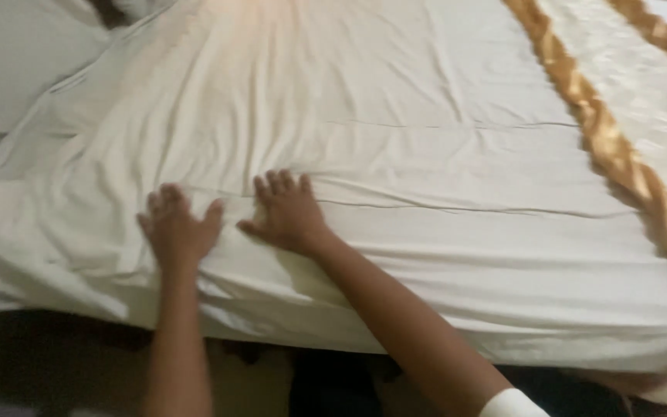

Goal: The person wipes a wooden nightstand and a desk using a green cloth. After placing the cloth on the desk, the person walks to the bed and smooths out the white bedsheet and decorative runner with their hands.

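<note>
A white bed sheet point(395, 131) covers the mattress and fills most of the view, creased in long folds. My left hand point(177, 228) lies flat on the sheet near the bed's front edge, fingers spread. My right hand point(287, 216) rests flat on the sheet just to its right, fingers apart, thumb pointing left. The two hands sit close together, a small gap between them. Neither holds anything. A white cuff shows on my right arm at the bottom.
A cream bed runner with gold braided trim point(619, 154) crosses the right side of the bed diagonally. The sheet's front edge point(287, 324) hangs over the mattress side, with dark floor point(40, 355) below. A second white layer point(9, 62) lies at the upper left.
</note>
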